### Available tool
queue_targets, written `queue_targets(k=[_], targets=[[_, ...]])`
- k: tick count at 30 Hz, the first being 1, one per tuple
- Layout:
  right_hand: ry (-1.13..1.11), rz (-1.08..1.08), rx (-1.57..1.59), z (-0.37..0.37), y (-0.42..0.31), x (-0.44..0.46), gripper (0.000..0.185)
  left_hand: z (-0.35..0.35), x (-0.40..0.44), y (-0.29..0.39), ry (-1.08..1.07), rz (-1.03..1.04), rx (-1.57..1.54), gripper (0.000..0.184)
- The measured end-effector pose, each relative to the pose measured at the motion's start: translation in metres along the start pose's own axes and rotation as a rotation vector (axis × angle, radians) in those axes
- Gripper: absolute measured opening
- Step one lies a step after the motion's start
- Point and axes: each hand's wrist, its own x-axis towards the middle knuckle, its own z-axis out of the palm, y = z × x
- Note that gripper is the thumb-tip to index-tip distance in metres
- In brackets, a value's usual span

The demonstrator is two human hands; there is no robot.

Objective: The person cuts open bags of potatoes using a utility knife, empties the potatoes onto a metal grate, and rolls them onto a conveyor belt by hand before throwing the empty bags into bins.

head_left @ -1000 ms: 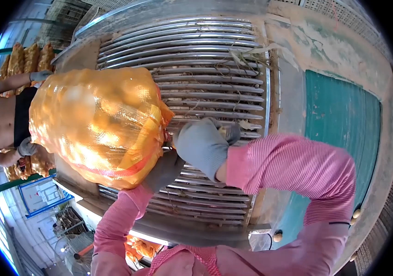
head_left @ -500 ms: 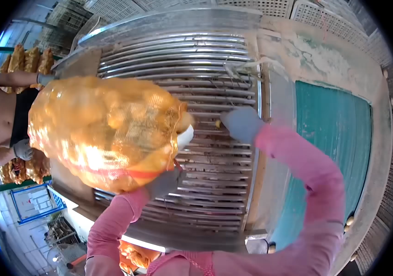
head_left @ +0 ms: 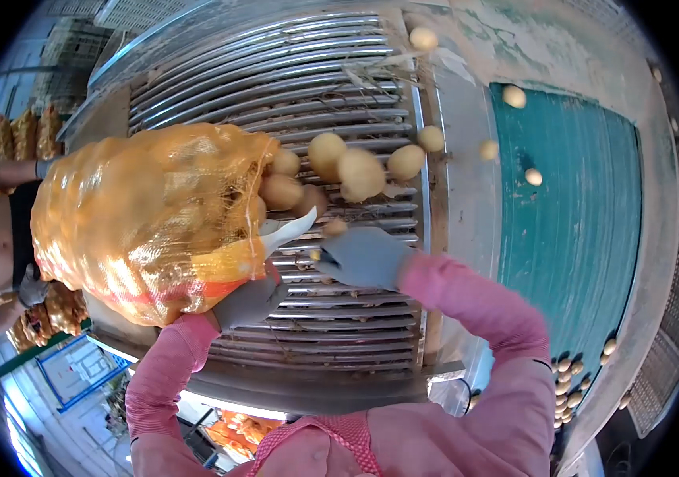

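A large orange mesh sack (head_left: 145, 222) full of potatoes lies on its side, its mouth facing right. Several potatoes (head_left: 361, 175) spill from the mouth across the metal rollers; some are blurred. My left hand (head_left: 253, 304), in a grey glove, grips the sack's lower edge beside the mouth. From the mouth a white strip (head_left: 290, 230) sticks out. My right hand (head_left: 363, 258), gloved too, is closed just right of the strip, above the rollers. A small yellow bit shows at its fingertips, too small to name. One potato (head_left: 334, 228) is right above this hand.
The roller table (head_left: 339, 334) leads right to a green belt (head_left: 570, 230) carrying a few potatoes. More small potatoes (head_left: 568, 385) gather at the belt's near end. On the left a co-worker's gloved hand (head_left: 33, 288) is near the sack's far end. Filled sacks (head_left: 25, 139) stand behind that person.
The sack's mouth has come open and potatoes have poured out to the right, some reaching the belt. My right hand has moved left and nearer to me. The sack has shifted slightly left.
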Motion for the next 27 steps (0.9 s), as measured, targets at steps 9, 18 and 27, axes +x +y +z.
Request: queue_targets(k=[9, 18, 27], targets=[[0.019, 0.039, -0.051, 0.008, -0.025, 0.061, 0.024, 0.010, -0.004, -0.010, -0.211, -0.005, 0.071, 0.028], [-0.583, 0.252, 0.060, -0.044, -0.053, 0.053, 0.032, -0.034, 0.005, 0.004, -0.100, -0.247, -0.408, 0.028], [-0.283, 0.136, -0.060, -0.041, -0.031, 0.013, 0.041, -0.016, 0.004, 0.001, -0.347, -0.170, -0.246, 0.035]])
